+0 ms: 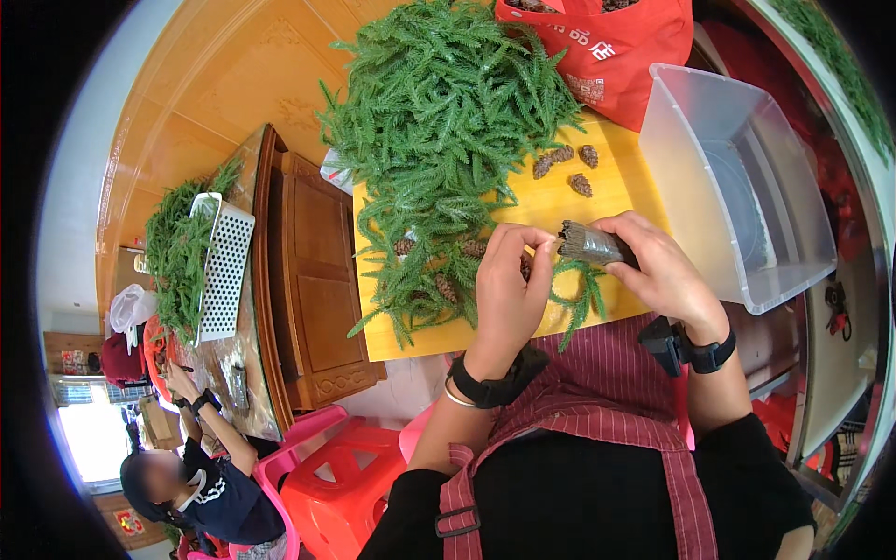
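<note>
Your yellow table [616, 177] has bare room at twelve o'clock of your hands, before the clear bin [737, 187]. Your right hand [663, 271] clasps the dark wire bundle [590, 245]; your left hand [509, 289] pinches its end.

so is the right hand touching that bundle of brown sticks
Touching. The head view shows the right hand wrapped around the bundle of brown sticks, fingers over its top, while the left hand pinches at its end.
</note>
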`<state>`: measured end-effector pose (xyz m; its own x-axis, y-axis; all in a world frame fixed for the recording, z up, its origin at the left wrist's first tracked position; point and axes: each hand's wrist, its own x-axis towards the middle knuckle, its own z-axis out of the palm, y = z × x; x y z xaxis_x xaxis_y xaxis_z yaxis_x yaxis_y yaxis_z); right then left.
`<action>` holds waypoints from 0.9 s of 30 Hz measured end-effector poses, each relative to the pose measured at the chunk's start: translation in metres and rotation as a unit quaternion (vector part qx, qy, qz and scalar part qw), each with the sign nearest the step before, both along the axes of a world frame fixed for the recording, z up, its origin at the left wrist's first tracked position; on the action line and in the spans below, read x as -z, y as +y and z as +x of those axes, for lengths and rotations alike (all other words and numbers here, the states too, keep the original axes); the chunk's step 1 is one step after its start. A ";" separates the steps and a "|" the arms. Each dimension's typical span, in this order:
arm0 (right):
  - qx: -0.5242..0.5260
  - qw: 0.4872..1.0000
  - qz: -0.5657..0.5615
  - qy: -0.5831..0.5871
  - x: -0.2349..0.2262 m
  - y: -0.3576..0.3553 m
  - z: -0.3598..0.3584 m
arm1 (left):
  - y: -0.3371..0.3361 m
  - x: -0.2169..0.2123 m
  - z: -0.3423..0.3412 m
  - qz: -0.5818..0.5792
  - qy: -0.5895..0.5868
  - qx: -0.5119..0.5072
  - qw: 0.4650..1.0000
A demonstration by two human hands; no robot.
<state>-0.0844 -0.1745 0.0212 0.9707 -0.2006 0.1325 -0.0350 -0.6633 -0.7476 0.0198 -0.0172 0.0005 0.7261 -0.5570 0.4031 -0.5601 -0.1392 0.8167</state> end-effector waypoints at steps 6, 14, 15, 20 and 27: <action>0.002 1.000 0.000 0.016 -0.003 -0.001 0.000 | 0.002 0.000 0.001 -0.017 0.132 0.030 0.991; -0.010 0.999 0.029 0.011 -0.005 0.000 -0.001 | 0.003 0.004 0.004 -0.029 0.193 0.052 0.979; -0.010 0.999 0.029 0.011 -0.005 0.000 -0.001 | 0.003 0.005 0.004 -0.029 0.193 0.052 0.979; -0.016 0.999 0.035 0.014 -0.004 0.000 0.000 | 0.004 0.006 0.004 -0.045 0.205 0.062 0.976; -0.010 0.998 0.056 0.026 -0.005 -0.001 -0.001 | 0.004 0.007 0.005 -0.071 0.285 0.061 0.954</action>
